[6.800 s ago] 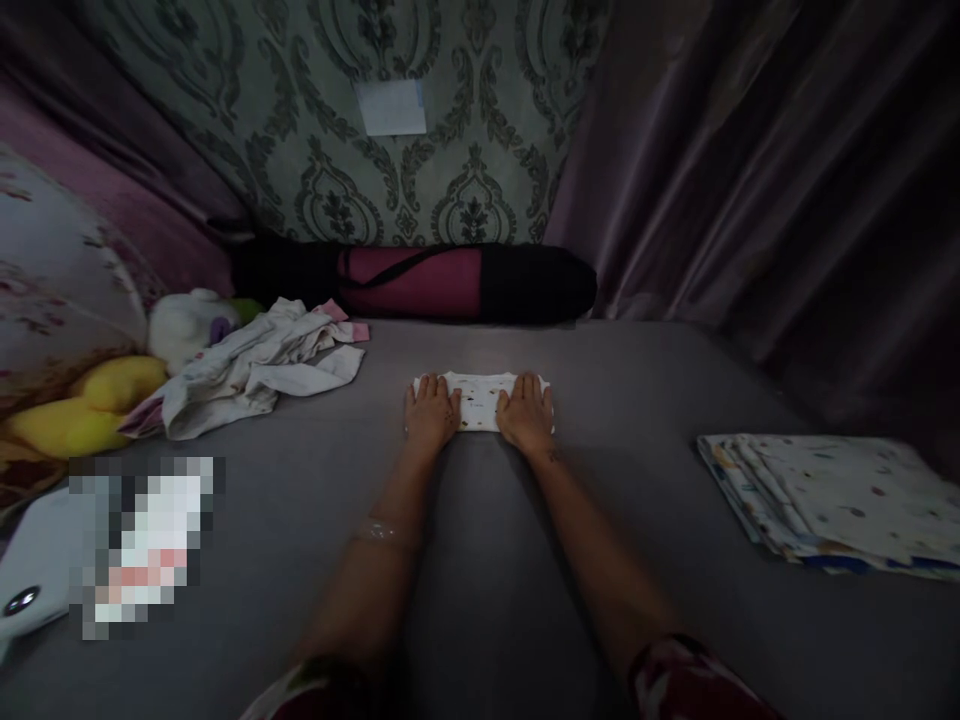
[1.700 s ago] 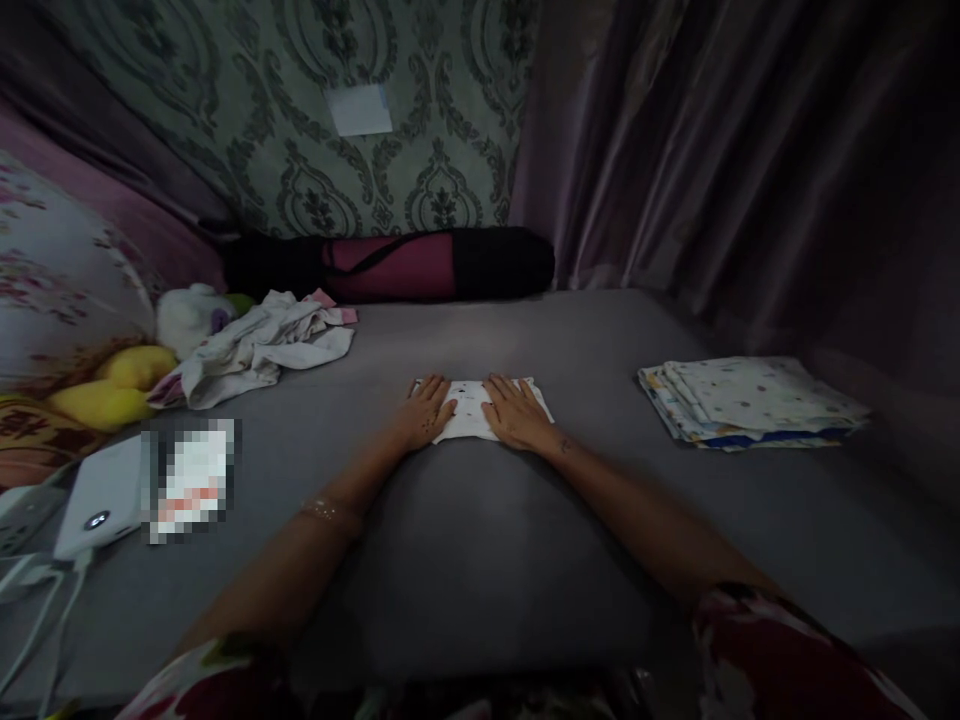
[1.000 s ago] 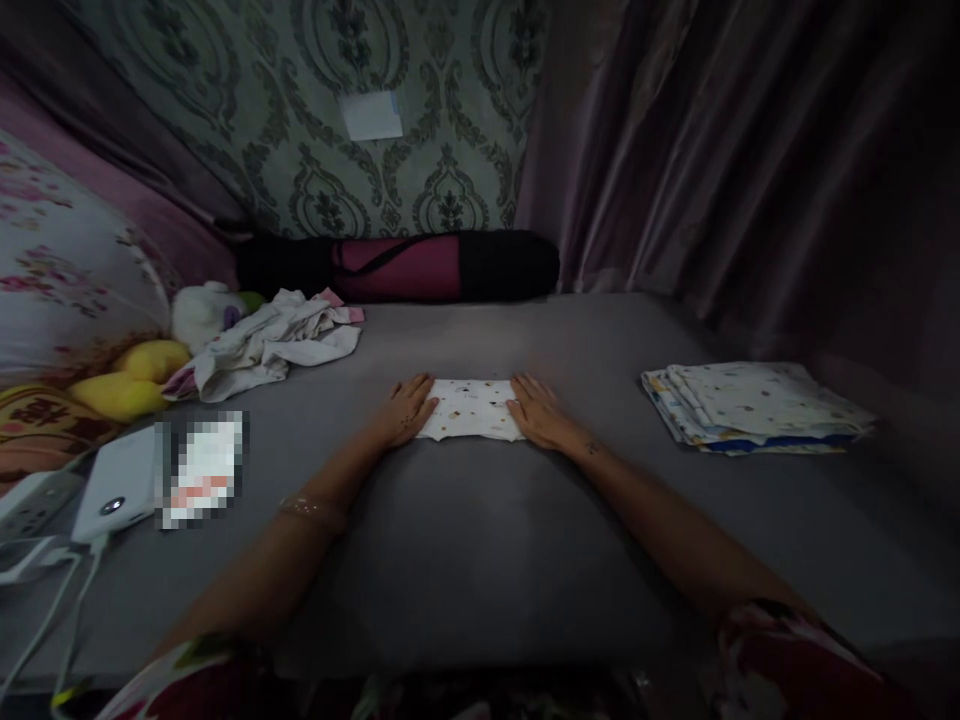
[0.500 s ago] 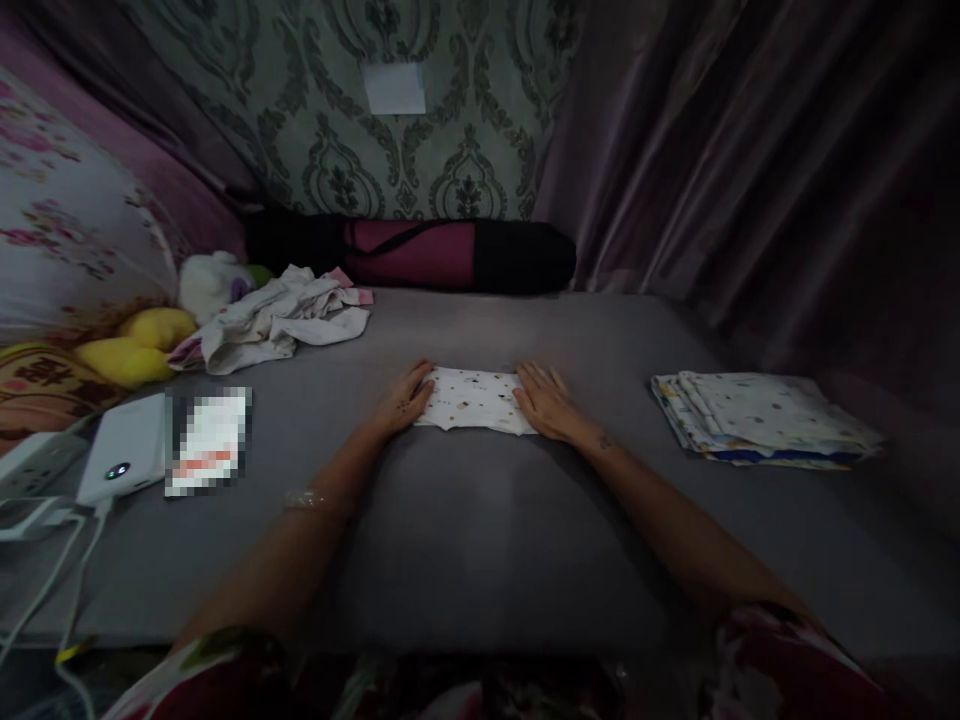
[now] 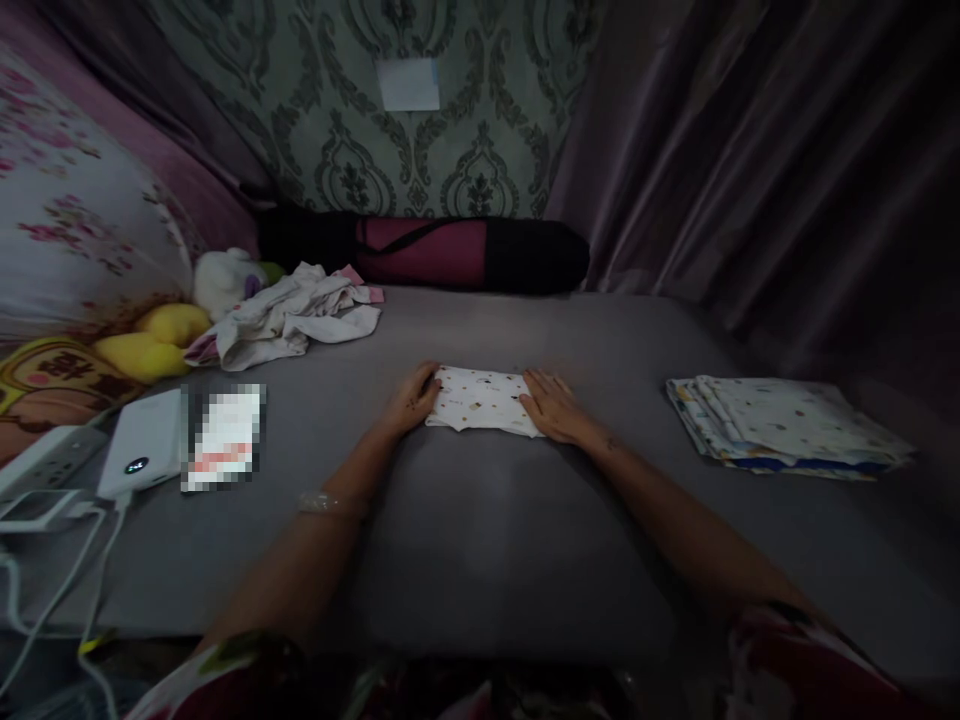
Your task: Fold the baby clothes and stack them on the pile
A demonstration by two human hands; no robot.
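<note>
A small folded white cloth with tiny coloured prints [image 5: 482,399] lies flat on the grey bed sheet [image 5: 487,530] in the middle of the view. My left hand [image 5: 411,399] rests flat on its left end, fingers stretched out. My right hand [image 5: 553,406] lies flat on its right end, fingers spread. Neither hand grips anything. A stack of similar folded printed cloths [image 5: 784,423] sits on the sheet to the right, well apart from my hands.
A heap of unfolded light clothes [image 5: 289,316] lies at the back left beside white and yellow soft toys [image 5: 161,335]. A black and maroon rolled bag [image 5: 427,252] runs along the wall. A white power bank [image 5: 144,456] with cables sits near the left edge. Curtains hang on the right.
My hands slid apart from the middle of the folded cloth to its two ends, flattening it. The view shifted slightly; nothing else moved.
</note>
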